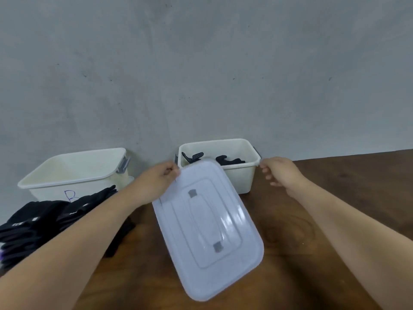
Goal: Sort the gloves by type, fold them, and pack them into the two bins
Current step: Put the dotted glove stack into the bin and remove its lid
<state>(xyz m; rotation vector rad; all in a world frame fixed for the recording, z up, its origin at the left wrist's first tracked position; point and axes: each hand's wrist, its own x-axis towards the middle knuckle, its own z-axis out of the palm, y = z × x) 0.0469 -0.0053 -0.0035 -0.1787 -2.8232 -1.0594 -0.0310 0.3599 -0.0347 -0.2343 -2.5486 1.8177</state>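
Left hand (159, 177) pinches the lid (207, 229) tilted off the glove-holding bin (243, 177), likely for access; right hand (279, 171), half-curled and empty, touches its rim

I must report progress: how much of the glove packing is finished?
Done: some gloves lie in the right bin. In hand: the left hand holds its lid; the right hand is at its rim. Left: the pile beside bin B, which looks empty.
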